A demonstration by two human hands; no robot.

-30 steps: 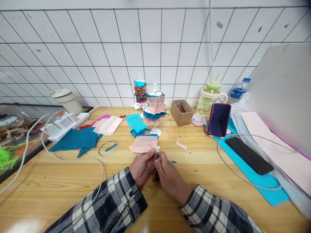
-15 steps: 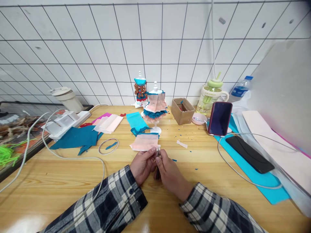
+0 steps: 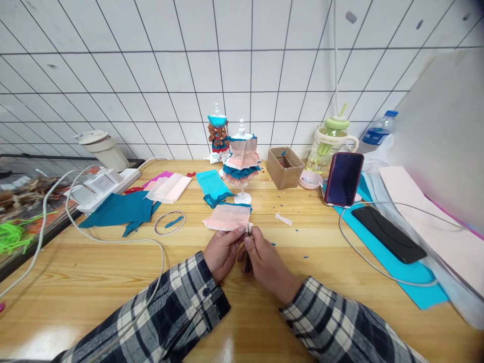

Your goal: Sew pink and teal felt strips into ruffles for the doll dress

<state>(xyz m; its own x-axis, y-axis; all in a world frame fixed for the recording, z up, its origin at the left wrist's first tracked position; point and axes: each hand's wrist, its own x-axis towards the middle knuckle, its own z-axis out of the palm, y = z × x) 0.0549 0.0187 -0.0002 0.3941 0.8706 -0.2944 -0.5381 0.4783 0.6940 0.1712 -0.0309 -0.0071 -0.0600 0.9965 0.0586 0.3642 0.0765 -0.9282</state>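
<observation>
My left hand [image 3: 224, 252] pinches the lower right edge of a pink crepe paper strip [image 3: 223, 218], which has a teal border along its far edge. Close beside it, my right hand [image 3: 266, 259] is closed on a slim dark tool [image 3: 248, 262], probably metal. Its tip reaches the paper's right end, while fingers hide most of its shape, so I cannot tell its kind. Beyond the paper stands a small white dress form [image 3: 242, 197] in a pink bodice and a ruffled teal and pink skirt [image 3: 242, 174].
Behind stands a second dressed form [image 3: 218, 135]. Teal paper [image 3: 117, 209], a tape ring [image 3: 170, 223] and a white cable [image 3: 113, 241] lie left. At right are a cardboard box [image 3: 285, 169], a bead dish [image 3: 310, 180], a propped phone [image 3: 344, 179] and a black phone [image 3: 389, 234].
The view has tilted slightly, so the scene sits a little higher. Both hands keep their grip; the paper and dark tool have shifted only slightly.
</observation>
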